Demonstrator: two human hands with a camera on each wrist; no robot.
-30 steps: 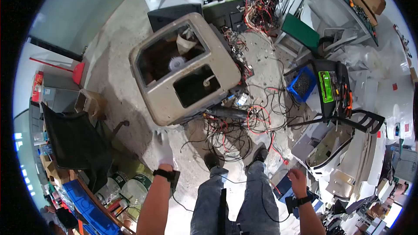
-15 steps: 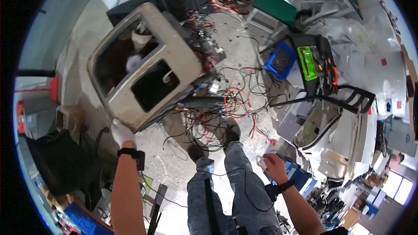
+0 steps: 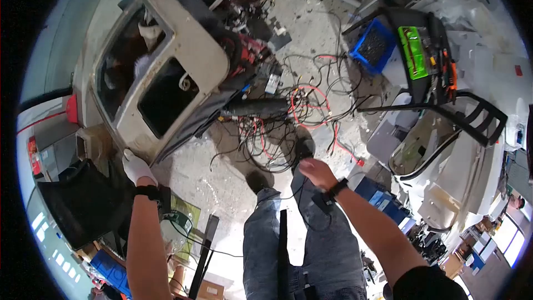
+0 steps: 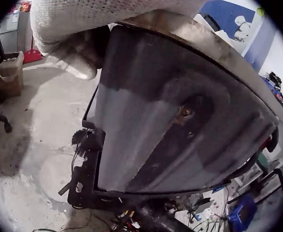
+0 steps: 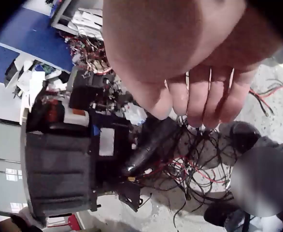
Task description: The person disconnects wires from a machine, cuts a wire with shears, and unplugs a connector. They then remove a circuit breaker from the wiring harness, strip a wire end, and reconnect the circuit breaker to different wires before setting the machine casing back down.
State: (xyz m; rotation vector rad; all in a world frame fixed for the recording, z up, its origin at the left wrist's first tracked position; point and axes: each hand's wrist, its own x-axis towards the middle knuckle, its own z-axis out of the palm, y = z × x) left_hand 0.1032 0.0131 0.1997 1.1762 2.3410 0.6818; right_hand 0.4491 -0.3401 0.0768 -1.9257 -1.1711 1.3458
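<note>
A beige-topped machine housing (image 3: pixel 205 44) with two window openings stands at the left of the head view. My left hand (image 3: pixel 136 166), in a white knit glove, grips its near corner. In the left wrist view the glove (image 4: pixel 107 19) lies over the beige rim, with fingertips (image 4: pixel 81 66) curled below it beside the grey ribbed side (image 4: pixel 146 111). My bare right hand (image 3: pixel 317 173) hangs in front of my legs and holds nothing. Its fingers (image 5: pixel 199 96) are loosely bent in the right wrist view, above tangled cables (image 5: pixel 194 164).
Black and red cables (image 3: pixel 266 139) lie on the floor by my shoes. At right are a blue bin (image 3: pixel 373 46) of small dark parts, a green tray (image 3: pixel 412 53) with tools and a white shell panel (image 3: pixel 455 189). A black chair (image 3: pixel 78 203) stands left.
My left hand has moved from beside the housing's near corner to a grip on it. My right hand has swung inward. The housing appears farther left, with more grey side showing; the head view has shifted.
</note>
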